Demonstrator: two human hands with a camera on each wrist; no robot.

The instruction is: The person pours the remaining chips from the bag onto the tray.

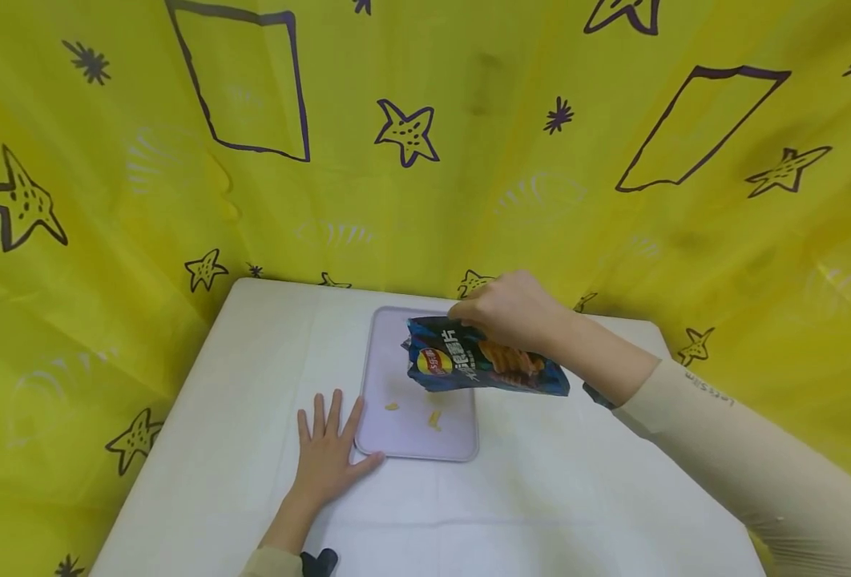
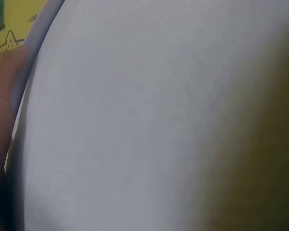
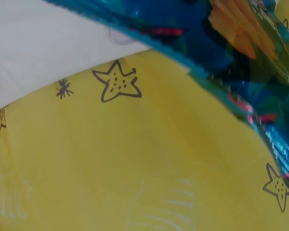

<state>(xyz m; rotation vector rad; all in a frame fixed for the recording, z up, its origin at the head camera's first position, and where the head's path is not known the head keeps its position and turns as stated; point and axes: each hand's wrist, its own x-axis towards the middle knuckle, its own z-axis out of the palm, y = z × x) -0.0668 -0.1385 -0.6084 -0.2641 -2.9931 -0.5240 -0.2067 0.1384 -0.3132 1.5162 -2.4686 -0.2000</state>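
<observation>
In the head view my right hand (image 1: 510, 308) grips a dark blue chip bag (image 1: 483, 361) by its upper edge. The bag is held above a pale purple tray (image 1: 385, 437), its left end over the tray and its other end reaching past the tray's right side. Two yellow chips (image 1: 435, 420) lie on the tray. My left hand (image 1: 328, 461) lies with fingers spread at the tray's lower left corner, its thumb and a fingertip at the rim. Up close in the right wrist view, the shiny bag (image 3: 192, 36) crosses the top right corner.
A white table (image 1: 267, 353) carries the tray. Behind and around it hangs a yellow cloth (image 1: 339, 184) printed with stars and shapes. Dark bands show at both wrists, partly hidden by the beige sleeves (image 1: 728, 433).
</observation>
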